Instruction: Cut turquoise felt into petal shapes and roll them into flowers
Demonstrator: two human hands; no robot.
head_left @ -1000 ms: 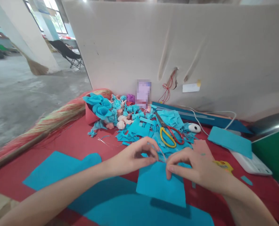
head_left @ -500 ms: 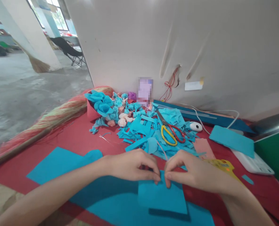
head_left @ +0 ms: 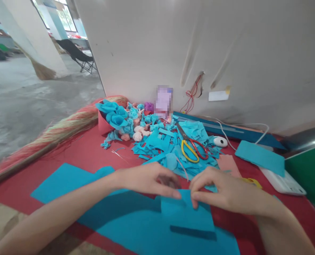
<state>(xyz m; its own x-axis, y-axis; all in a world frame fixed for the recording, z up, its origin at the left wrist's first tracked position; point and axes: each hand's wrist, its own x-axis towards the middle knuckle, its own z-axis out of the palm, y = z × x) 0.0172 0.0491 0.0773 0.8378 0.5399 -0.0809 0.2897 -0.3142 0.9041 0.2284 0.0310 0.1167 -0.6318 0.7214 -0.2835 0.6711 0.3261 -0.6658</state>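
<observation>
We hold a small blue sheet (head_left: pixel 188 214) near its top edge, pinched between the thumb and fingers of our right hand (head_left: pixel 224 189), over a larger blue sheet (head_left: pixel 136 226) that catches a dark shadow. Our left hand (head_left: pixel 149 179) sits at the same edge; whether it grips, we cannot tell. Beyond, scissors (head_left: pixel 185 135) rest on blue scraps (head_left: pixel 159 141) across our red tabletop (head_left: pixel 75 148).

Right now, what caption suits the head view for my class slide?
Left hand and right hand at one blue sheet, red-and-yellow scissors on scraps beyond.
</observation>
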